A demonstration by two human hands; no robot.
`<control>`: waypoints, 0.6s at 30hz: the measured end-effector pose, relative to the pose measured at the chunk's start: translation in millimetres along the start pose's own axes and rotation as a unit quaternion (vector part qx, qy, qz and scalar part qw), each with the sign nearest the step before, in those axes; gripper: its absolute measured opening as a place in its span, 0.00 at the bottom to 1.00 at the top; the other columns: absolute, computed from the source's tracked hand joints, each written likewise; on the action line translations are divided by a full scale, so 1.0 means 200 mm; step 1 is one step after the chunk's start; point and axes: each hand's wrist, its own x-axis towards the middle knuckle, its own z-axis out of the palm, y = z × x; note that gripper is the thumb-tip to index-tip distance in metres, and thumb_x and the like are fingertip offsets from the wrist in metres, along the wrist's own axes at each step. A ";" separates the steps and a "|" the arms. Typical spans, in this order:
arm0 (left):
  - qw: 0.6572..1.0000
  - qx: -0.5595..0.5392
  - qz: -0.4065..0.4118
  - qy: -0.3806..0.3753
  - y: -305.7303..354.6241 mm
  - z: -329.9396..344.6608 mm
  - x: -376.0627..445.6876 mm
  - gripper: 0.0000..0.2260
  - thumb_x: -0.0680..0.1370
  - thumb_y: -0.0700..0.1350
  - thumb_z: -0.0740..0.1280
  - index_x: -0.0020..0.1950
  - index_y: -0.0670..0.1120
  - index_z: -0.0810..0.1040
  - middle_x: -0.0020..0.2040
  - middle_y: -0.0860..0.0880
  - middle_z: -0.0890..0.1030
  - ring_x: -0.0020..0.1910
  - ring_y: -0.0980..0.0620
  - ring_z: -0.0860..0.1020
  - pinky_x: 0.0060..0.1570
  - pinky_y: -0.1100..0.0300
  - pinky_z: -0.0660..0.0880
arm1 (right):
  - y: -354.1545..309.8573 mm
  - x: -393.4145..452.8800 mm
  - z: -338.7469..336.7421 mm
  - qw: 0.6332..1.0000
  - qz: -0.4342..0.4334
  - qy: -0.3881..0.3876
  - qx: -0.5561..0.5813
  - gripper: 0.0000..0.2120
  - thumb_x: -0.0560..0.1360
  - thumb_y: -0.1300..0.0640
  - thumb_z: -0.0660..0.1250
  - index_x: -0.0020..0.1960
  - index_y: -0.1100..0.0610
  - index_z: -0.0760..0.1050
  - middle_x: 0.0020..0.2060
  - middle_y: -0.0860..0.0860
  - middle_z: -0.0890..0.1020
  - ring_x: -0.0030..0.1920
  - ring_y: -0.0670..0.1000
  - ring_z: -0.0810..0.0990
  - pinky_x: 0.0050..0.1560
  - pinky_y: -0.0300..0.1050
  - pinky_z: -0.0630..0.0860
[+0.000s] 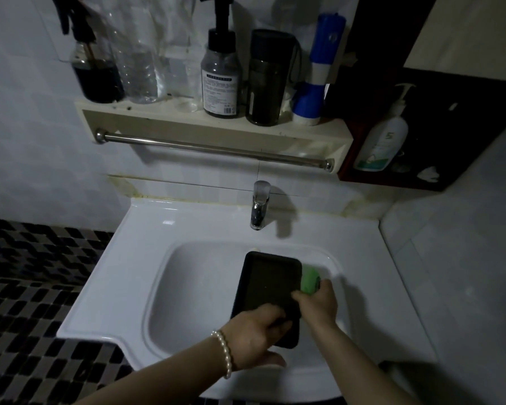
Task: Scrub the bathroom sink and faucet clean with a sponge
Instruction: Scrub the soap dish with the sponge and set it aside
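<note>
A: White sink filling most of the view, basin rim pale and glossy. Hard to judge clean from dirty in this dim light.

B: Agreed. No foam or streaks to be made out anywhere. Probably early in the job, or at least nowhere near provably finished.

A: Black tray tilted over the right half of the basin, near end gripped by the left hand, fingers curled over its edge.

B: Faucet standing behind the basin, well apart from both hands. Untouched right now, so seemingly left to do.

A: Right hand just beside the tray, fingers closed around the green sponge.

B: Sponge low in the basin's right side, near the wall. Contact with the porcelain impossible to confirm.
</note>
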 end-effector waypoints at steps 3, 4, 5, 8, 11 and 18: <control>0.969 -0.076 -0.219 0.083 0.00 -0.06 0.03 0.29 0.70 0.63 0.65 0.60 0.42 0.78 0.52 0.42 0.78 0.49 0.45 0.78 0.48 0.59 0.76 | -0.05 0.00 -0.07 0.998 -0.046 0.035 0.011 0.16 0.66 0.64 0.74 0.47 0.60 0.68 0.38 0.53 0.75 0.35 0.51 0.73 0.30 0.37 0.65; 0.933 -0.106 -0.329 0.099 -0.02 -0.08 0.05 0.28 0.72 0.61 0.65 0.64 0.43 0.75 0.56 0.43 0.76 0.54 0.44 0.75 0.53 0.58 0.73 | -0.06 0.01 -0.10 0.998 -0.057 0.036 0.018 0.16 0.66 0.64 0.74 0.46 0.60 0.68 0.38 0.52 0.74 0.35 0.51 0.74 0.30 0.38 0.65; 0.881 -0.149 -0.437 0.101 -0.04 -0.11 0.07 0.28 0.74 0.60 0.64 0.69 0.45 0.71 0.60 0.43 0.73 0.59 0.45 0.72 0.58 0.58 0.69 | -0.08 0.00 -0.12 0.997 -0.067 0.034 0.026 0.16 0.66 0.65 0.74 0.46 0.60 0.68 0.38 0.51 0.74 0.36 0.51 0.74 0.31 0.38 0.66; 0.682 -0.406 -0.604 0.074 -0.14 -0.16 0.13 0.28 0.77 0.55 0.64 0.74 0.49 0.60 0.67 0.44 0.71 0.63 0.47 0.72 0.59 0.53 0.72 | -0.13 0.00 -0.15 0.992 -0.098 0.026 0.069 0.16 0.66 0.65 0.74 0.46 0.60 0.69 0.38 0.50 0.75 0.36 0.48 0.75 0.33 0.39 0.68; 0.592 -0.558 -0.578 0.060 -0.17 -0.20 0.15 0.19 0.80 0.50 0.60 0.70 0.53 0.65 0.55 0.49 0.80 0.51 0.52 0.79 0.45 0.55 0.78 | -0.18 -0.01 -0.15 0.988 -0.108 0.020 0.113 0.16 0.67 0.64 0.75 0.46 0.60 0.70 0.40 0.51 0.76 0.38 0.50 0.76 0.35 0.41 0.71; 0.609 -0.540 -0.570 0.112 -0.18 -0.20 0.17 0.15 0.81 0.48 0.56 0.67 0.51 0.71 0.59 0.47 0.79 0.56 0.47 0.78 0.61 0.43 0.73 | -0.34 -0.11 -0.15 0.955 -0.175 0.184 0.156 0.17 0.72 0.61 0.71 0.54 0.54 0.66 0.45 0.49 0.75 0.48 0.56 0.78 0.41 0.40 0.70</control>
